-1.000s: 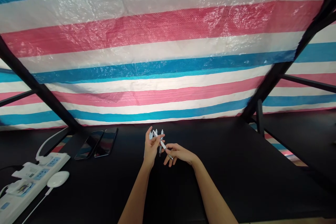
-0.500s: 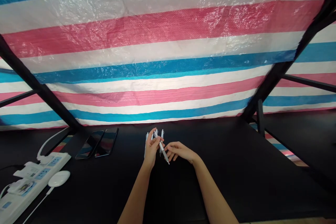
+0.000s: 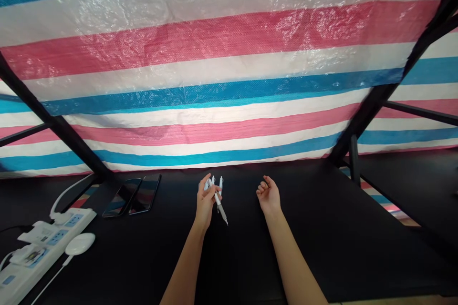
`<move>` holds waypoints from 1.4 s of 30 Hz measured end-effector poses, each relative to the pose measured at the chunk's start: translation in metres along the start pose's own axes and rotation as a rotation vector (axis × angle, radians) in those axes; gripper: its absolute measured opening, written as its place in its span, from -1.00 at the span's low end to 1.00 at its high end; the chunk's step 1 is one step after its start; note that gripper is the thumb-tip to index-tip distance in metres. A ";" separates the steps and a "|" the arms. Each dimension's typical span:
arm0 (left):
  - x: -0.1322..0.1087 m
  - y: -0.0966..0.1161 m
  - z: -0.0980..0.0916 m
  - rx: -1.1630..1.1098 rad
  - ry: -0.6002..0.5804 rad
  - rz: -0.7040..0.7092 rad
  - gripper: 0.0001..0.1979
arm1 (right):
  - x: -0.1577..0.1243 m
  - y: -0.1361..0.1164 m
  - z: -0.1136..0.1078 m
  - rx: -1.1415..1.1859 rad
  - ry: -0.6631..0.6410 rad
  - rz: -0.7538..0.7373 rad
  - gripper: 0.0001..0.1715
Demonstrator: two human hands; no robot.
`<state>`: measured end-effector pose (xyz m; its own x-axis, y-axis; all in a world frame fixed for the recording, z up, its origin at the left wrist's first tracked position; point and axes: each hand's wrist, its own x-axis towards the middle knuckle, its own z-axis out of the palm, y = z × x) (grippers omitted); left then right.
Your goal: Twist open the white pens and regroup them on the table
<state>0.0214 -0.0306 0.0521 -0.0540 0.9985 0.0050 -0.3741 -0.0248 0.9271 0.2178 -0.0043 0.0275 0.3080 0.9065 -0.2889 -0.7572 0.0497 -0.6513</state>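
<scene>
My left hand (image 3: 204, 205) is closed around a pen (image 3: 219, 205) with a white barrel and a grey grip. The pen slants down to the right, its tip showing below the fingers. More white pens lie on the black table just behind this hand; one pen (image 3: 221, 182) shows to the right of the fingers, the others are partly hidden. Over to the right, apart from the pens, my right hand (image 3: 269, 195) is raised with its fingers curled in toward the palm. Whether anything small is inside those fingers cannot be seen.
Two dark phones (image 3: 145, 194) lie overlapping on the left. Nearer, a white power strip (image 3: 59, 238) holds plugs and cables, with a white round charger (image 3: 80, 244) beside it. Black frame bars slope at both sides, and a striped sheet (image 3: 214, 128) hangs behind the table (image 3: 322, 233).
My right hand has moved away from the pen, to the right and slightly farther off, and its fingers have curled in. My left hand still holds the pen, now tilted slightly steeper.
</scene>
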 end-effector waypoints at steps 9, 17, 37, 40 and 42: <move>0.000 -0.003 -0.003 0.056 -0.083 -0.049 -0.37 | 0.009 0.004 -0.009 -0.034 -0.112 0.056 -0.84; 0.000 -0.001 -0.002 0.080 -0.088 -0.062 -0.47 | 0.006 0.005 -0.007 0.105 -0.055 0.141 -0.89; -0.002 0.002 0.000 0.107 -0.055 -0.056 -0.39 | 0.010 0.005 -0.012 -0.025 -0.122 0.048 -0.81; -0.002 0.002 0.001 0.103 -0.011 -0.063 -0.45 | 0.008 0.005 -0.010 0.030 -0.081 0.092 -0.85; -0.001 0.000 0.000 0.107 0.001 -0.047 -0.58 | 0.008 0.004 -0.010 0.049 -0.067 0.107 -0.87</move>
<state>0.0217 -0.0314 0.0522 -0.0397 0.9984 -0.0397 -0.2756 0.0272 0.9609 0.2226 -0.0011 0.0154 0.1865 0.9335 -0.3062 -0.8113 -0.0295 -0.5839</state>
